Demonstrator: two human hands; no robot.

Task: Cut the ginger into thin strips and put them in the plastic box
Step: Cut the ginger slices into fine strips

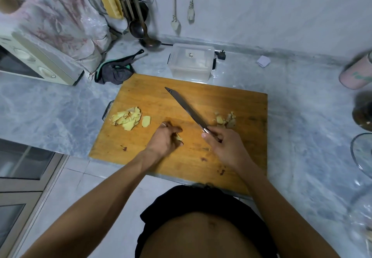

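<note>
Ginger [179, 137], a small, firm, fibrous knob likely slick on its cut faces, pinched in the curled left hand [166, 137] at mid-board while the right hand [223, 145] grips the steel knife [186, 107], pale slices [126, 118] at the wooden cutting board [161, 163]'s left edge, translucent plastic box [191, 61] beyond its far edge.

Pale yellow ginger slices [127, 119] piled on board's left w/ one slice apart; peel scraps [225, 119] right. Clear plastic box [191, 61], closed, just beyond far edge.
</note>
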